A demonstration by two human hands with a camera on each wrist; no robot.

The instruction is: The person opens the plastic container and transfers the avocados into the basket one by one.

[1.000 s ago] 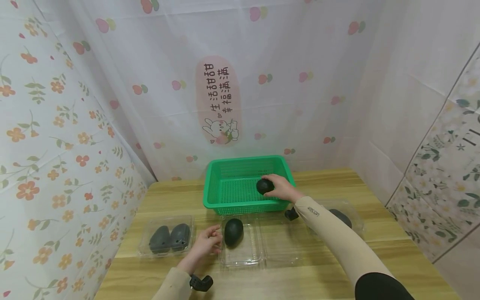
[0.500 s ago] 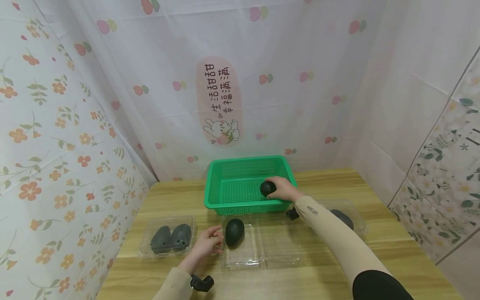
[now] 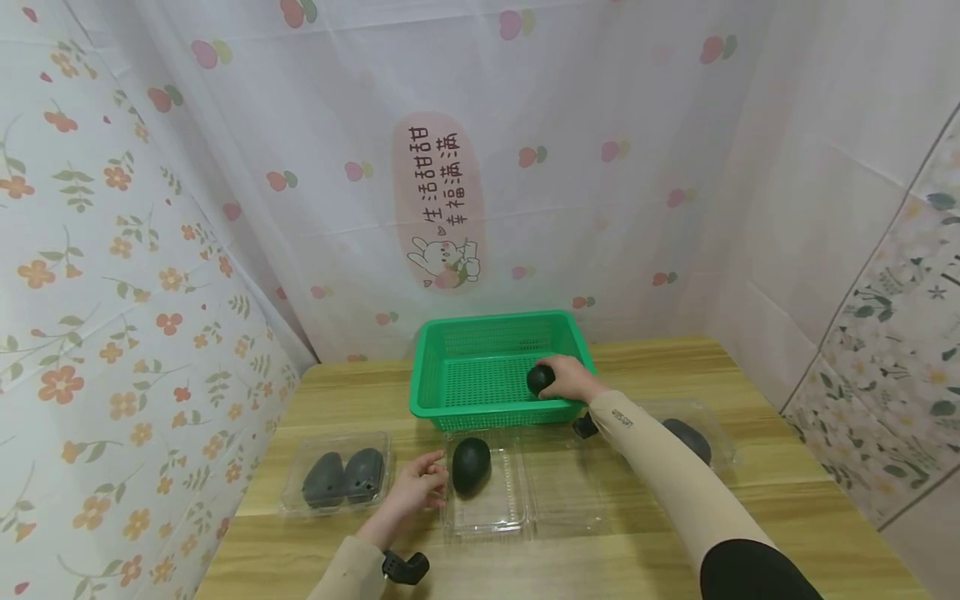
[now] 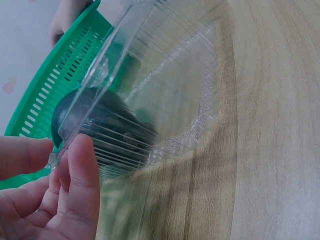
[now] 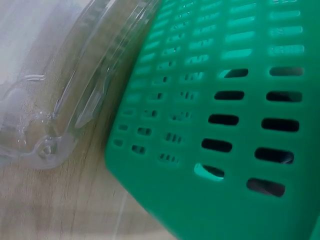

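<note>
My right hand (image 3: 567, 377) holds a dark avocado (image 3: 538, 380) inside the green plastic basket (image 3: 442, 412), by its right end. In the right wrist view the slotted basket wall (image 5: 165, 185) hides that hand. At the front, an open clear plastic clamshell box (image 3: 497, 510) lies with its lid (image 3: 567, 500) folded out to the right. Another avocado (image 3: 470, 465) sits in the left half of the box. My left hand (image 3: 415, 490) is at the box's left side. In the left wrist view, its thumb and finger (image 4: 82, 165) pinch the clear rim.
To the left stands a closed clear box (image 3: 291, 492) with two avocados (image 3: 342, 477) in it. A further clear box (image 3: 718, 433) with a dark avocado (image 3: 688, 439) is partly hidden behind the right sleeve. Patterned curtains enclose the wooden table (image 3: 315, 558).
My right hand has shifted slightly right and nearer inside the basket with the avocado. The left hand stays at the box's rim.
</note>
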